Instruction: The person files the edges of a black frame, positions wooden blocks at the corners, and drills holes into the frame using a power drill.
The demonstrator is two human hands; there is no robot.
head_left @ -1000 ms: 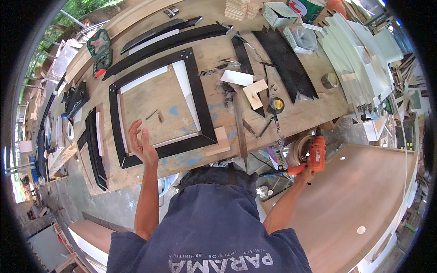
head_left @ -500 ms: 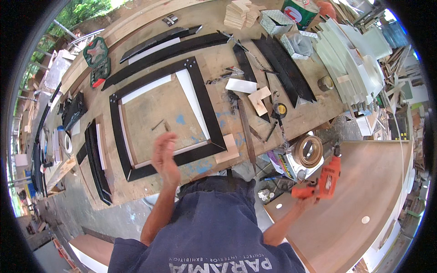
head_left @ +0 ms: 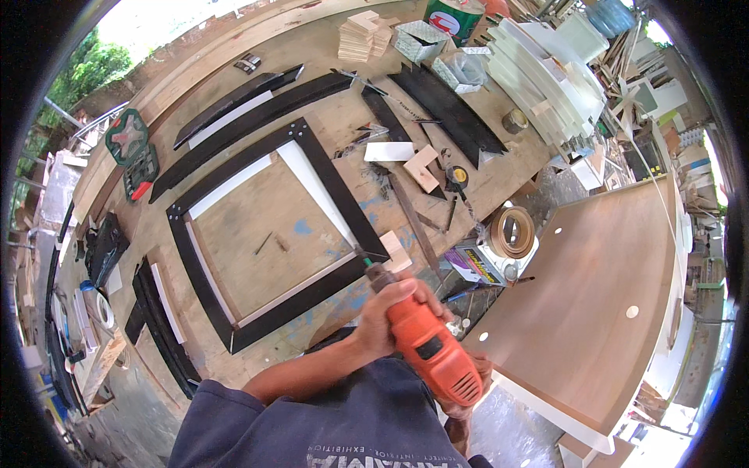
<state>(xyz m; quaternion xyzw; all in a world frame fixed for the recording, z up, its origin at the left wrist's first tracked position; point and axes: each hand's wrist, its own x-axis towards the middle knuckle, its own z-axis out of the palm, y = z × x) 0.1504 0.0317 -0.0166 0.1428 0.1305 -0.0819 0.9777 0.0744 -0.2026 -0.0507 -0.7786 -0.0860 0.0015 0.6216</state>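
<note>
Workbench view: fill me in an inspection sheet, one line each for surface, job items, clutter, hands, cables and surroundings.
Surface: wooden bench, marked with blue stains.
Job items: orange drill, its bit at the near-right corner of a black frame; contact cannot be told.
Clutter: tape measure, open green case, wide black strip, stacked wood pieces.
Hands: left hand grips the drill's front; right hand is at its rear, partly hidden.
Cables: none can be made out clearly.
Surroundings: large brown panel to the right, greenery at upper left.
</note>
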